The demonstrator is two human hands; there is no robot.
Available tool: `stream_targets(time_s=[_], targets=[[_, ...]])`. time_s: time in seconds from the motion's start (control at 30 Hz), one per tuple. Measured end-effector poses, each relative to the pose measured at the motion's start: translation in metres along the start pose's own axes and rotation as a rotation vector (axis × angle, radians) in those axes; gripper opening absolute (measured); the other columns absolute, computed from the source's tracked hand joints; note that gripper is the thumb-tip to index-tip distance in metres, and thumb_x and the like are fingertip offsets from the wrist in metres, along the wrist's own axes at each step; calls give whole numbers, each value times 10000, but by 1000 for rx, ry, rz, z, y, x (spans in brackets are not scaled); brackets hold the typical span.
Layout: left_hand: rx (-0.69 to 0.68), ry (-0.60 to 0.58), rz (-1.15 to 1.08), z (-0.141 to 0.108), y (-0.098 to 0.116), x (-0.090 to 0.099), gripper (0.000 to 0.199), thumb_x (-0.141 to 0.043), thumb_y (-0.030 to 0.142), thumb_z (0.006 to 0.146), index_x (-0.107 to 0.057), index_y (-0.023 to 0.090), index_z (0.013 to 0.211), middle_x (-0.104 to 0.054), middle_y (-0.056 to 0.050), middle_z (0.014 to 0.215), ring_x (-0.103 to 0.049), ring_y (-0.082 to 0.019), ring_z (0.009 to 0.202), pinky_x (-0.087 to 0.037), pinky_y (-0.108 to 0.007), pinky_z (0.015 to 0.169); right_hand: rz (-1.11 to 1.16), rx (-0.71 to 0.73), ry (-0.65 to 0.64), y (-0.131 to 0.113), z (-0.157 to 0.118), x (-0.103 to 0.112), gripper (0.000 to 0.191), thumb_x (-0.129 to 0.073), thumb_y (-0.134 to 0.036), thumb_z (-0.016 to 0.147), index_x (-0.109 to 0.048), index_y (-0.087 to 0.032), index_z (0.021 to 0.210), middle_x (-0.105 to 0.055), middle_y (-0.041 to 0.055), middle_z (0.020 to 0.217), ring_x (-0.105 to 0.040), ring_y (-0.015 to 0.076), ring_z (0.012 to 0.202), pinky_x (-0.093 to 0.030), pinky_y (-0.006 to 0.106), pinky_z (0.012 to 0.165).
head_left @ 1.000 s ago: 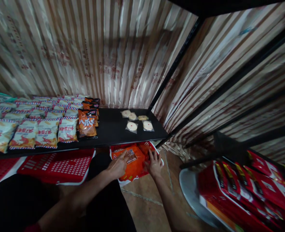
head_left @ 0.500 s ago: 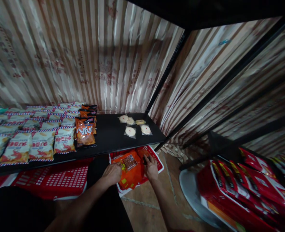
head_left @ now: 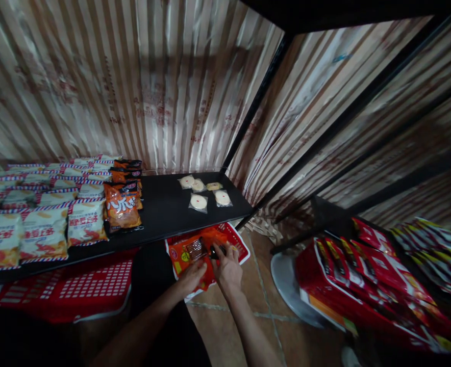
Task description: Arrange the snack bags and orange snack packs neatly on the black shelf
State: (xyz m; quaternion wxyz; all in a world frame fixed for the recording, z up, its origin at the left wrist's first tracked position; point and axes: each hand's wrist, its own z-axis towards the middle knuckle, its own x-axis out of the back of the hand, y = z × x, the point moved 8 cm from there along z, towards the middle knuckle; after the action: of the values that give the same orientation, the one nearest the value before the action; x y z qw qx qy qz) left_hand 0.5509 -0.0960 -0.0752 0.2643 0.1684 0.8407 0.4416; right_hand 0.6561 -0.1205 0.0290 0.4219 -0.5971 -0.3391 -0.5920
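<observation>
Both hands are low in front of me, over a red basket [head_left: 237, 243] with a white rim, partly under the shelf's front edge. In it lies an orange plastic snack bag [head_left: 181, 252] with a dark brown window and yellow patches. My left hand [head_left: 193, 278] grips the bag's near edge, its thumb lying on top. My right hand [head_left: 228, 267] is beside it, fingers curled round a small, shiny dark thing [head_left: 217, 251] that I cannot make out. The right hand hides part of the orange packaging.
The black shelf [head_left: 164, 204] bears rows of white snack bags [head_left: 44, 232], orange-and-black bags [head_left: 123, 206] and several round wrapped wafers [head_left: 198, 202]. Another red basket [head_left: 68, 290] stands below. Red packs [head_left: 378, 265] fill a container at right, beside a grey round base [head_left: 292, 285]. A black post [head_left: 258, 104] rises behind.
My right hand has moved left, close to my left hand. My left hand has shifted right and down along the orange bag, which is now bunched up. The view has turned slightly right.
</observation>
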Motion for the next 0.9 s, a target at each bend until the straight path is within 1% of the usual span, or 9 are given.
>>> stream_targets(time_s=[0.07, 0.17, 0.27, 0.4, 0.53, 0.6, 0.73, 0.8, 0.9], targets=[[80, 15, -135, -4, -3, 2, 557, -530, 557, 774, -515, 189, 1192, -585, -129, 1105, -571, -257, 963, -498, -351, 697, 4, 21, -18, -13, -10, 3, 475, -549, -250, 797, -535, -313, 1268, -504, 69, 1299, -435, 270, 1188, -434, 349, 916], [127, 40, -282, -12, 1, 8, 572, -532, 567, 773, -507, 193, 1205, -586, -122, 1124, -572, -251, 973, -486, -305, 652, 18, 78, -67, -38, -31, -2, 504, -584, -200, 755, -555, -301, 1248, -523, 70, 1291, -476, 268, 1157, -442, 348, 915], [93, 100, -275, -18, 5, 17, 540, -670, 456, 697, -532, 236, 1170, -585, -77, 1173, -536, -248, 1075, -462, -266, 681, 41, 134, -104, -59, -50, -8, 479, -583, -164, 741, -590, -251, 1212, -516, 86, 1315, -479, 277, 1172, -427, 370, 947], [47, 156, -233, -24, 7, 24, 521, -658, 363, 709, -518, 207, 1186, -581, -90, 1196, -523, -245, 1110, -449, -281, 735, 143, 199, -101, -71, -64, -6, 458, -570, -175, 756, -595, -204, 1213, -502, 123, 1339, -483, 304, 1180, -402, 429, 980], [6, 132, -252, -30, 15, 25, 534, -612, 225, 737, -474, 220, 1253, -606, -75, 1170, -552, -202, 1080, -438, -275, 791, 317, 234, -49, -62, -67, 5, 375, -527, -242, 807, -627, -223, 1167, -565, 111, 1276, -533, 302, 1135, -438, 464, 934], [-3, 104, -282, -33, 19, 24, 569, -605, 167, 726, -461, 229, 1273, -615, -67, 1164, -573, -193, 1048, -445, -277, 792, 394, 237, -20, -53, -64, 13, 324, -491, -266, 837, -650, -248, 1119, -615, 78, 1214, -584, 266, 1071, -465, 435, 903], [-36, 63, -352, -39, 26, 22, 606, -630, 101, 689, -481, 205, 1267, -641, -68, 1097, -608, -179, 968, -458, -264, 778, 459, 262, -34, -39, -51, 23, 300, -430, -263, 875, -666, -254, 1059, -686, 41, 1074, -631, 197, 973, -484, 339, 881], [-46, 50, -379, -42, 29, 22, 584, -647, 101, 686, -512, 204, 1245, -652, -59, 1059, -616, -168, 937, -460, -256, 778, 495, 244, 15, -28, -46, 27, 299, -430, -276, 874, -664, -234, 1055, -675, 53, 1094, -611, 199, 1016, -465, 348, 920], [-50, 42, -416, -49, 32, 22, 563, -668, 119, 689, -536, 211, 1229, -661, -47, 1028, -624, -159, 906, -463, -252, 775, 573, 126, 155, -5, -41, 30, 343, -488, -336, 841, -632, -190, 1115, -612, 107, 1190, -552, 234, 1110, -433, 401, 968]])
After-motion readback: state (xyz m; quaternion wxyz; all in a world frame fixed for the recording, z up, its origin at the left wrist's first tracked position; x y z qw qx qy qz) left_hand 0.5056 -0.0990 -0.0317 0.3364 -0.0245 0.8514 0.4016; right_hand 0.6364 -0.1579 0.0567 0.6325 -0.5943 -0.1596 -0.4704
